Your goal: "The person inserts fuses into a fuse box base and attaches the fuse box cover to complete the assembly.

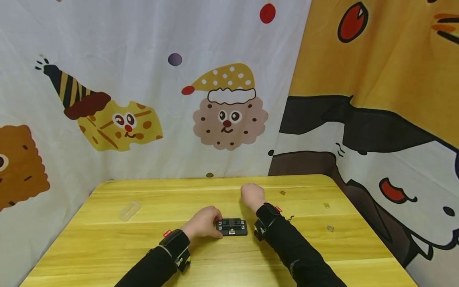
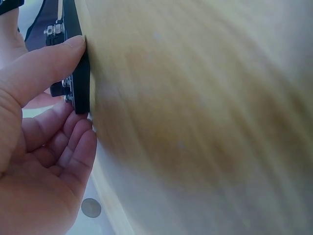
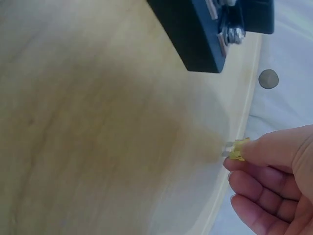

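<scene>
Starting at the far left, there's the hanging cloth point(image 1: 21, 91), with an orange biscuit printed on it, then a cheese wedge in a striped party hat. Below that, on the left of the yellow wooden counter point(image 1: 89, 239), a clear plastic case point(image 1: 130, 211) lies at a slant, well apart from everything else.

Moving right, here's my left hand point(image 1: 202, 223), black band at the wrist, and its fingers have a grip on the left end of the black block point(image 1: 232, 227): thumb along the near side, the others curled at the end. The block lies flat around the middle of the counter, long side running left to right, with bright metal fittings at both ends and another midway along the near side.

Over to my right hand point(image 1: 253, 196), out beyond the block and a touch to its right. Thumb and index finger are pinching a tiny yellow piece point(image 3: 238, 149), pale prongs poking out to the left in the right wrist view; the other fingers are curled beneath.

Further right, three little bits: a brown one point(image 1: 283, 192) at the far side, a yellowish one point(image 1: 326, 205) and, nearer, a pale brown one point(image 1: 330, 228).
</scene>
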`<state>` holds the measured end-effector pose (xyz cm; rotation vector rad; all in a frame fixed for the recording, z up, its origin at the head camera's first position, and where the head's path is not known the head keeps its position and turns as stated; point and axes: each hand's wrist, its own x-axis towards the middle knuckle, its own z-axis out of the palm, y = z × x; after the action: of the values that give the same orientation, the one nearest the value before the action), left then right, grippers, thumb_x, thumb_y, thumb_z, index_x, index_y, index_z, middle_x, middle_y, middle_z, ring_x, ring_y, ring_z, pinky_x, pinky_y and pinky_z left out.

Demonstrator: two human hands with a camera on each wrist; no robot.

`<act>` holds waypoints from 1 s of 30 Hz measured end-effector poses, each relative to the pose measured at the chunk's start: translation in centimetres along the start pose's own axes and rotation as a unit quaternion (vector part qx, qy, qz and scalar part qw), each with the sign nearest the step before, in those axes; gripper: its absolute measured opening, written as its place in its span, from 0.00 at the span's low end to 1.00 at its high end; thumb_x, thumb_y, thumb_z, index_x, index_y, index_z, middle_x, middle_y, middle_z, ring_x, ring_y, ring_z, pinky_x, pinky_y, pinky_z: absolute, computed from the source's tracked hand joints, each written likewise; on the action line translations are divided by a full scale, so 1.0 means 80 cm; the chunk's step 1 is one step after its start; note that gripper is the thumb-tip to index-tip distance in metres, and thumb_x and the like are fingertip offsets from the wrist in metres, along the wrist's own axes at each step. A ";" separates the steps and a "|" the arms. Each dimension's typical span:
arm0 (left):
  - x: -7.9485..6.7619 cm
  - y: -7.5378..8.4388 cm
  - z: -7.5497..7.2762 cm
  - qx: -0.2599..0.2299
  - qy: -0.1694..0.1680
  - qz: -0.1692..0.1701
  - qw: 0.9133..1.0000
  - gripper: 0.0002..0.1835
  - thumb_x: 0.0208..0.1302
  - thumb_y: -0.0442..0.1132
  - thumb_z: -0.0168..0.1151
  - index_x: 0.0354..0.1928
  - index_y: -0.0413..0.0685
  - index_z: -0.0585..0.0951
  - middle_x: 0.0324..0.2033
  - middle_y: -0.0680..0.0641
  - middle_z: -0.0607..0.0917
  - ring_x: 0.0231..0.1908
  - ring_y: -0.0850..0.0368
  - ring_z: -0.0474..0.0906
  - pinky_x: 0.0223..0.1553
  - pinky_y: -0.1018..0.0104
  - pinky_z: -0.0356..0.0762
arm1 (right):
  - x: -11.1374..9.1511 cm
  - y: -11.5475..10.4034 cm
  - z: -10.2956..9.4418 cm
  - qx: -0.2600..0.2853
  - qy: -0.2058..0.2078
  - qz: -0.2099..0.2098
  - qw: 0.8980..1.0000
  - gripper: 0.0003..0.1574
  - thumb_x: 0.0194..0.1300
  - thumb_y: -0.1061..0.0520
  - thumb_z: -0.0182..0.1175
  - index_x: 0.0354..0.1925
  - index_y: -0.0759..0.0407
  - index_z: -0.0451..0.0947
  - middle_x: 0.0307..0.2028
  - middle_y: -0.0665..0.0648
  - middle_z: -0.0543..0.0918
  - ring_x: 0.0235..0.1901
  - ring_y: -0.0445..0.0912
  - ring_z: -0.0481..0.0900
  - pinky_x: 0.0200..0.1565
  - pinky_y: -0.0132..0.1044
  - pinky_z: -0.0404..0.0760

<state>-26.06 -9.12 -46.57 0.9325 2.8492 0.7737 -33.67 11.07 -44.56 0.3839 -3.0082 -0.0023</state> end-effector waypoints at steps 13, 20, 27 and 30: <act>0.000 -0.003 0.001 0.004 0.003 0.006 1.000 0.23 0.33 0.48 0.78 0.32 0.46 0.80 0.27 0.54 0.74 0.27 0.62 0.67 0.34 0.67 0.68 | -0.013 0.013 -0.014 0.087 0.037 -0.054 0.994 0.05 0.57 0.59 0.64 0.30 0.49 0.86 0.31 0.47 0.83 0.31 0.44 0.79 0.33 0.38 0.76; -0.001 -0.001 0.000 0.003 0.006 0.004 1.000 0.23 0.33 0.47 0.78 0.32 0.46 0.80 0.28 0.54 0.74 0.27 0.62 0.67 0.34 0.68 0.69 | -0.023 0.012 -0.024 0.103 0.038 -0.068 0.992 0.05 0.57 0.57 0.64 0.33 0.49 0.86 0.32 0.47 0.84 0.33 0.44 0.80 0.36 0.38 0.77; -0.002 0.001 -0.001 -0.006 0.001 0.001 1.000 0.23 0.34 0.47 0.78 0.32 0.45 0.80 0.27 0.53 0.74 0.27 0.61 0.67 0.33 0.68 0.68 | -0.030 0.005 -0.030 0.106 0.040 -0.092 0.989 0.05 0.59 0.56 0.63 0.30 0.46 0.86 0.29 0.44 0.83 0.31 0.42 0.79 0.35 0.36 0.76; -0.002 0.001 -0.002 -0.008 -0.001 0.001 1.000 0.22 0.34 0.46 0.78 0.32 0.45 0.80 0.28 0.53 0.74 0.27 0.61 0.66 0.33 0.68 0.68 | -0.035 0.000 -0.034 0.116 0.039 -0.105 0.987 0.05 0.59 0.55 0.63 0.29 0.46 0.86 0.29 0.44 0.83 0.31 0.41 0.79 0.34 0.36 0.76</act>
<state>-25.92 -9.22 -46.44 0.9329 2.8364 0.7947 -30.66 11.80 -42.13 0.7041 -2.8831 0.3401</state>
